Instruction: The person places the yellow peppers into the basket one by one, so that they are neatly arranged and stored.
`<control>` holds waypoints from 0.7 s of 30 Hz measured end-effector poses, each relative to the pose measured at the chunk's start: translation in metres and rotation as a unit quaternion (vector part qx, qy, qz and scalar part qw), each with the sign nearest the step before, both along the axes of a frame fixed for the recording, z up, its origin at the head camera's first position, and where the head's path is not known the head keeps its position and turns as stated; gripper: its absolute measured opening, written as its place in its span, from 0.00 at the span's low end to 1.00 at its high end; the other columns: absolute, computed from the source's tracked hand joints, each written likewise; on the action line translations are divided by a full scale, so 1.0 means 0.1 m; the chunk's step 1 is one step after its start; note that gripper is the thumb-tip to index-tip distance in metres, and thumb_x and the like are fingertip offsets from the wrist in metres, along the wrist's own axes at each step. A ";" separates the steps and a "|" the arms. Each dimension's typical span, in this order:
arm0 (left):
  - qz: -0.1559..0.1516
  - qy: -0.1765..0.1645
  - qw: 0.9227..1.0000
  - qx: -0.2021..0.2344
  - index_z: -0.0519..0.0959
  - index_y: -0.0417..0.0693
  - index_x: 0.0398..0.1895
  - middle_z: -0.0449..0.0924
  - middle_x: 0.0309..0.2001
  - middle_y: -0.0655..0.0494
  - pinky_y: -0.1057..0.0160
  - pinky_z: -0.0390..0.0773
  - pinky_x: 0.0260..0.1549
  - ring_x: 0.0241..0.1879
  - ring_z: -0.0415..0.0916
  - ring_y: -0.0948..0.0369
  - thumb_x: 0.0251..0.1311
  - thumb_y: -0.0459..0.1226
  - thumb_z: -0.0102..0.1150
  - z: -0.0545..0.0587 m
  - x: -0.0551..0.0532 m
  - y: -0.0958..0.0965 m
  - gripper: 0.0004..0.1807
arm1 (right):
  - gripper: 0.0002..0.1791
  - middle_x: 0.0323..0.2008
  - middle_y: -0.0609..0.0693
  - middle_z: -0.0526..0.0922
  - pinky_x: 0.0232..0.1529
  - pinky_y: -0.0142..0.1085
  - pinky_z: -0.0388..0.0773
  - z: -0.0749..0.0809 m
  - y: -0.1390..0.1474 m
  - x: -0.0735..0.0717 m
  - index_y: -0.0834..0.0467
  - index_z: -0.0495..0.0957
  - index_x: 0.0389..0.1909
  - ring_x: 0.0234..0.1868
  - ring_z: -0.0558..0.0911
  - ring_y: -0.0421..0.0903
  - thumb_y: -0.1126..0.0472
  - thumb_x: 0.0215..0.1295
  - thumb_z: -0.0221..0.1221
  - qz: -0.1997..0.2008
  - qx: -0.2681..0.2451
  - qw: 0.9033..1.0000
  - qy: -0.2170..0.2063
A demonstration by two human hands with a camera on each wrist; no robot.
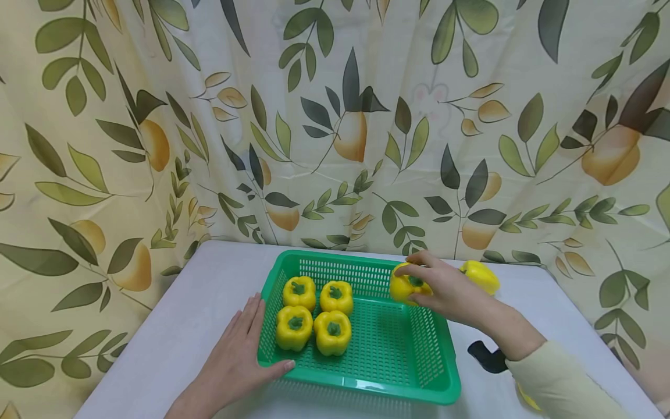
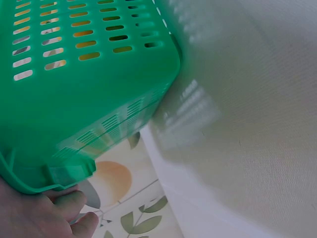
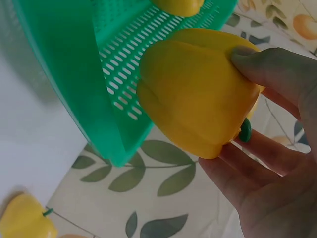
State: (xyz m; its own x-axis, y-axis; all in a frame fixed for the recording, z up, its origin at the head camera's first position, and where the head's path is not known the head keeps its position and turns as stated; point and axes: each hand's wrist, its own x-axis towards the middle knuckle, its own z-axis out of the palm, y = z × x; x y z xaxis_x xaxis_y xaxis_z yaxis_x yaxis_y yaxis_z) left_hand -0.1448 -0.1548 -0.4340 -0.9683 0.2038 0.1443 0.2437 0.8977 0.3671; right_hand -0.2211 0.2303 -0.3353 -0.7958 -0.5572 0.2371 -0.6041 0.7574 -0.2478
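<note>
My right hand (image 1: 445,288) grips a yellow bell pepper (image 1: 402,286) by its stem end, over the far right corner of the green basket (image 1: 366,383). In the right wrist view the thumb and fingers wrap the pepper (image 3: 198,94), its green stem pointing toward the palm. Several yellow bell peppers (image 1: 334,333) stand stem up in the basket's left half. With fingers straight, my left hand (image 1: 235,349) rests along the basket's left rim, thumb over the near edge. The left wrist view shows its fingers (image 2: 72,206) by the basket's rim (image 2: 49,186).
Another yellow pepper (image 1: 480,277) lies on the white table (image 1: 178,308) right of the basket. Near the right forearm is a black curved object (image 1: 487,357), and a yellow thing (image 1: 527,398) shows partly under the sleeve. A leaf-and-fruit patterned curtain (image 1: 335,145) hangs behind the table.
</note>
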 end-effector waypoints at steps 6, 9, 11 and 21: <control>0.000 -0.004 1.000 -0.001 0.47 0.37 0.78 0.41 0.80 0.43 0.43 0.51 0.76 0.79 0.43 0.48 0.48 0.76 0.54 0.00 0.00 -0.01 0.68 | 0.23 0.58 0.55 0.76 0.51 0.47 0.84 -0.11 -0.09 -0.05 0.49 0.81 0.54 0.52 0.80 0.52 0.66 0.56 0.70 0.008 0.004 1.000 -0.029; -0.001 0.000 1.000 -0.001 0.47 0.37 0.78 0.42 0.80 0.43 0.43 0.52 0.76 0.79 0.44 0.48 0.48 0.75 0.56 0.00 -0.01 0.00 0.67 | 0.23 0.57 0.54 0.76 0.51 0.45 0.85 -0.14 -0.13 -0.07 0.49 0.81 0.53 0.51 0.79 0.50 0.66 0.56 0.70 0.017 0.005 0.999 -0.035; -0.001 0.000 1.000 -0.001 0.47 0.37 0.78 0.42 0.80 0.43 0.43 0.52 0.76 0.79 0.44 0.48 0.48 0.74 0.57 -0.01 0.00 0.00 0.67 | 0.23 0.56 0.54 0.77 0.50 0.44 0.85 -0.17 -0.16 -0.09 0.50 0.81 0.53 0.51 0.79 0.49 0.66 0.56 0.70 0.022 0.008 0.999 -0.035; -0.003 0.008 1.000 -0.001 0.48 0.37 0.78 0.42 0.80 0.42 0.43 0.52 0.76 0.79 0.44 0.48 0.49 0.73 0.58 -0.01 0.01 -0.01 0.66 | 0.20 0.53 0.55 0.78 0.49 0.44 0.84 -0.29 -0.34 -0.17 0.52 0.82 0.51 0.48 0.80 0.50 0.66 0.56 0.70 0.042 0.022 0.998 -0.039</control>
State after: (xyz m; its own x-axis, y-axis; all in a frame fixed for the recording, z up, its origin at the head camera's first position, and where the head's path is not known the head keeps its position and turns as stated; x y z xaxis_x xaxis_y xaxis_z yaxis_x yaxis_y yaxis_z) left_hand -0.1438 -0.1556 -0.4352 -0.9645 0.2105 0.1594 0.2554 0.8970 0.3608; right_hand -0.2378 0.1960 -0.3640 -0.7612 -0.6310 0.1497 -0.6458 0.7164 -0.2640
